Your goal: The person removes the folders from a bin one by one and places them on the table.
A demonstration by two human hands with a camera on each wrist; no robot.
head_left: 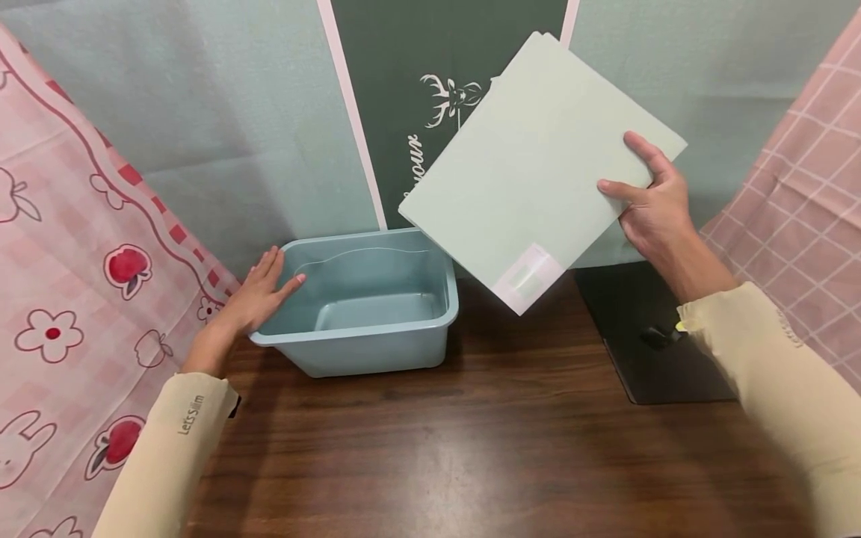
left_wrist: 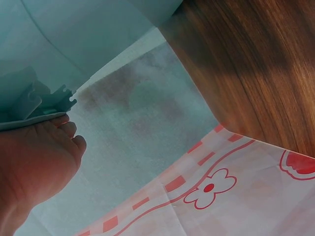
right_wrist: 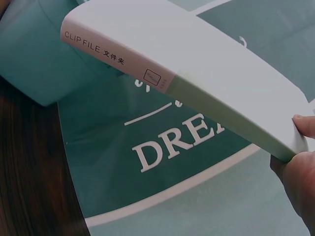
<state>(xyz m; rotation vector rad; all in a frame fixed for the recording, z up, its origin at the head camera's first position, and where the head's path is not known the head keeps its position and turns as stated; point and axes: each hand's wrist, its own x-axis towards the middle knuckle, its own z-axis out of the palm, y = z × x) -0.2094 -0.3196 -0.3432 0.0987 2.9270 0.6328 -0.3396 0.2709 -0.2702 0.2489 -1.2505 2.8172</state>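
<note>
My right hand [head_left: 655,202] grips one corner of a pale green clip file [head_left: 538,164], thumb and index finger lying across its cover. The clip file hangs tilted in the air, right of a blue plastic bin [head_left: 356,347] and overlapping its back right corner in the head view. Its spine, lettered "CLIP FILE", shows in the right wrist view beside the fingers of my right hand [right_wrist: 300,172]. My left hand [head_left: 258,295] rests at the bin's left rim with extended fingers, the thumb reaching over the inside. From below, the left wrist view shows that hand [left_wrist: 42,162] against the rim.
The bin stands on a dark wooden table [head_left: 430,456]. A black flat mat [head_left: 646,359] lies at the right, under my right forearm. Behind hangs a grey-green cloth with a dark deer panel [head_left: 403,60]. Pink cloths [head_left: 60,261] hang at both sides.
</note>
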